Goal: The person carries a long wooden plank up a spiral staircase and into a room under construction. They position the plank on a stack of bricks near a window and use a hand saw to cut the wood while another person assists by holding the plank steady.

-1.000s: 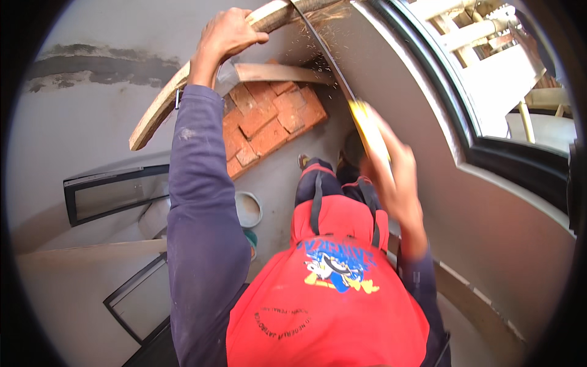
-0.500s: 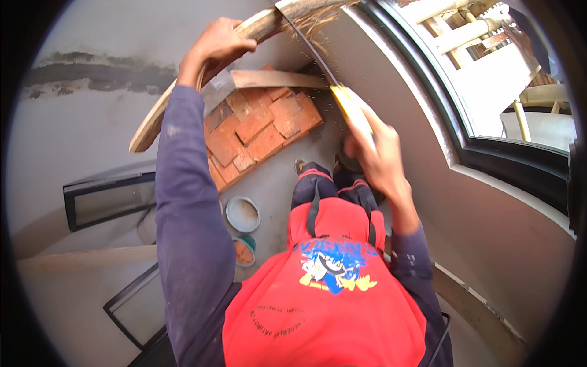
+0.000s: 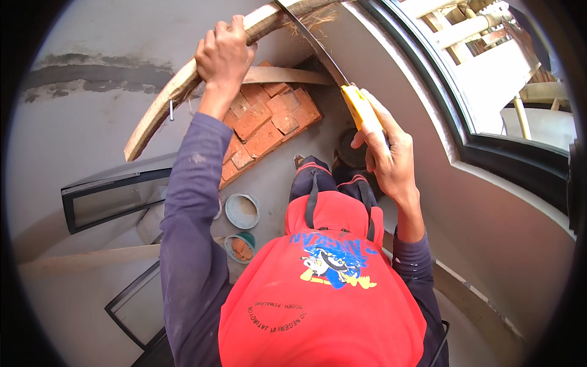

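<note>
A rough wooden board (image 3: 158, 109) reaches across the top of the view, curved by the lens, with a nail (image 3: 172, 110) jutting from its underside. My left hand (image 3: 225, 56) is closed over the board near its middle. In my right hand (image 3: 390, 153) is the yellow handle of a hand saw (image 3: 359, 105). Its thin dark blade slants up and left to the board, crossing it right of my left hand. Frayed wood fibres (image 3: 315, 21) hang beside the blade. How deep the cut goes cannot be made out.
Stacked orange bricks (image 3: 260, 125) lie below the board, with another plank (image 3: 284, 75) behind them. Two buckets (image 3: 243, 211) stand on the floor. Black-framed panels (image 3: 116, 199) lean at the left. A black window frame (image 3: 501, 156) borders the right wall, with poles outside.
My left hand has shifted right along the board, and its fingers now wrap over the top. My right hand and the saw handle have moved slightly right and down.
</note>
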The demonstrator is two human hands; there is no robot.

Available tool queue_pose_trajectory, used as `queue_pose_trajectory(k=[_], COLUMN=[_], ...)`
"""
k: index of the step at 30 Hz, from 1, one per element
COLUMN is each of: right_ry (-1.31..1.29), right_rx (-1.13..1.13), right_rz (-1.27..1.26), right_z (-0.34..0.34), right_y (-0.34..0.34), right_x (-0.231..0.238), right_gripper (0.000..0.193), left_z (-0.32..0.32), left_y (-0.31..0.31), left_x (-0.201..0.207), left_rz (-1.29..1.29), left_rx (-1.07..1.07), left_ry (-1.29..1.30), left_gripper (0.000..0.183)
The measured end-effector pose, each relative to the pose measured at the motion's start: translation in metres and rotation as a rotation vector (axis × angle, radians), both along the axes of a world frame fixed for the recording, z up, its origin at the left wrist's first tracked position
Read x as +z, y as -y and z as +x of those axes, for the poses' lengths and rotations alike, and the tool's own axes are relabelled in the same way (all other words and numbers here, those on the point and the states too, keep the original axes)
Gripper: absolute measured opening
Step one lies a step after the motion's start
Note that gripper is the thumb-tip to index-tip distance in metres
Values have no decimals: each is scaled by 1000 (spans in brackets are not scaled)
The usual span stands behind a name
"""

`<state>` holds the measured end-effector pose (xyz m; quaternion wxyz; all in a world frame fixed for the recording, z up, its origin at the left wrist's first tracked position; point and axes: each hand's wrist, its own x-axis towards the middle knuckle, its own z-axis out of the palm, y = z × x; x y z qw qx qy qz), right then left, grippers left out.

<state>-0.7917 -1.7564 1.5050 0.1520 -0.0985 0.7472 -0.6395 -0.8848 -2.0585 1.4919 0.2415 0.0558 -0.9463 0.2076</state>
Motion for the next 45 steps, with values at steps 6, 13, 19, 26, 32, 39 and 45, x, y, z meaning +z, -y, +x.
queue_pose_trajectory(k=[6,13,19,26,32,39,45], right_ry=[70,109,141,59,65,-70,-4], right_rx=[-3,1,32,34,32,26,41], right_rz=[34,65,67,111,171,252,247], right_z=[42,50,40,38,39,37,44], right_y=[-29,-32,-27,-23,-40,-31,-33], right_x=[19,41,36,39,48,36,31], right_gripper=[47,46,45,45,43,45,46], left_z=[-5,-7,-15,-19,-15,-16,-21], left_y=[15,11,21,26,27,26,47], left_x=[30,32,34,30,27,12,3], left_rz=[254,379,638,794,810,794,805], left_rx=[-56,-62,-31,8,3,-35,-99], left_ry=[304,418,571,615,616,544,612], left_gripper=[49,60,55,50,52,58,61])
